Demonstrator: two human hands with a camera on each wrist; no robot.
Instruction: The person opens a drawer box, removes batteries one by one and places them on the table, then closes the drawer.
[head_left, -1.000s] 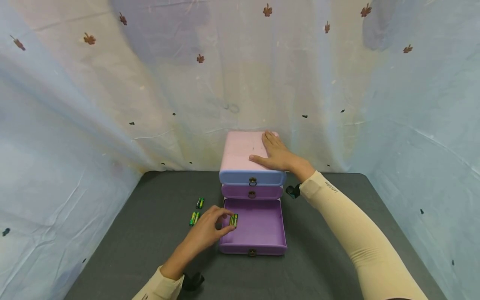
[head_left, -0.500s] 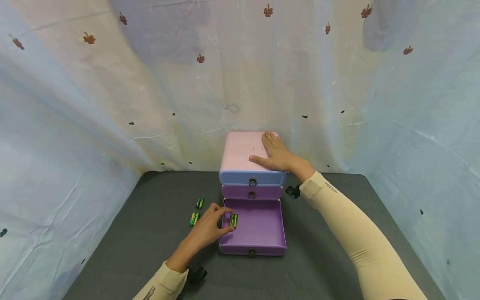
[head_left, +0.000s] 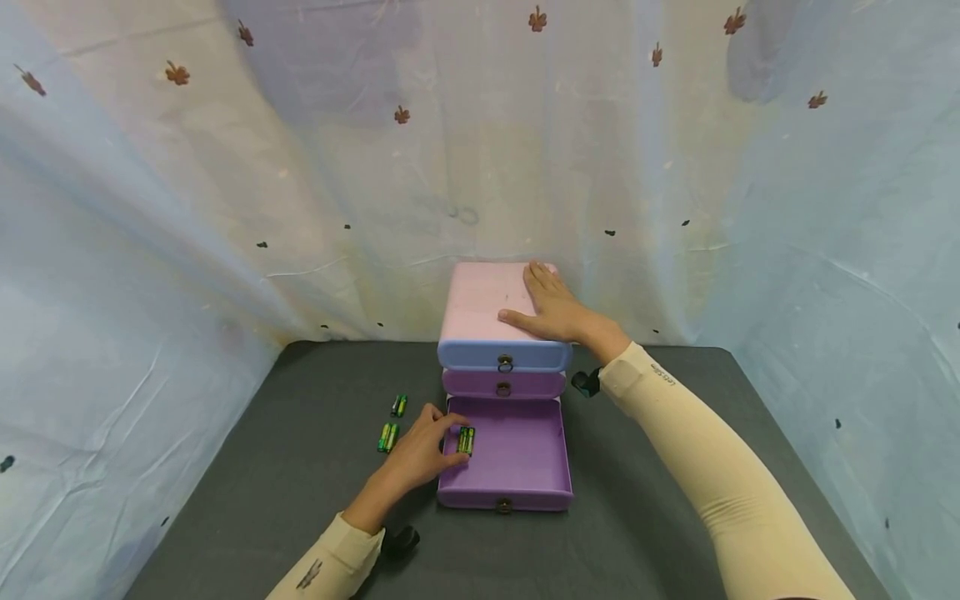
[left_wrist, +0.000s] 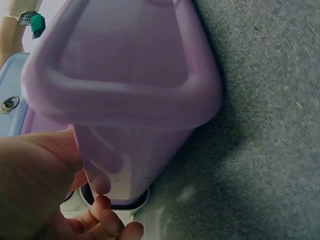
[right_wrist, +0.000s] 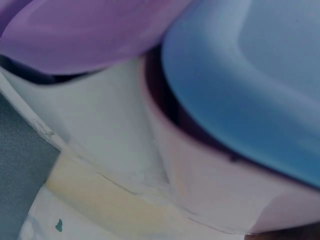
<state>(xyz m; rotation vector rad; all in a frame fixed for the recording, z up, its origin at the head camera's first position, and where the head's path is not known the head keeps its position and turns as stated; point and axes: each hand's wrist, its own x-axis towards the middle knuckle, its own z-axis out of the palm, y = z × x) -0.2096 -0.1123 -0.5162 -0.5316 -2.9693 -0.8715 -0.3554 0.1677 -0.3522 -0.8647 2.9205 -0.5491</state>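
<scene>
A mini drawer unit (head_left: 480, 300) has a pink top, a blue upper drawer (head_left: 480, 357) and two purple drawers below. Its bottom drawer (head_left: 517, 467) is pulled out. Inside by the left wall lies a pair of green batteries (head_left: 466, 441). Over that wall reaches my left hand (head_left: 420, 446), thumb and index finger parted on either side of the pair, apparently with small gaps. In the left wrist view, the left hand (left_wrist: 40, 185) is beside the drawer's outer wall; the batteries are hidden. My right hand (head_left: 553, 310) rests spread on the pink top.
Two more pairs of batteries, a rear pair (head_left: 399, 406) and a front pair (head_left: 387, 437), lie left of the unit on the dark grey table (head_left: 300, 467). Behind and beside the table hangs a pale patterned curtain (head_left: 480, 150).
My left wrist has shifted slightly up and right, and the thumb and index finger have parted a little around the batteries, which stay nearly in place. My right hand has not moved.
</scene>
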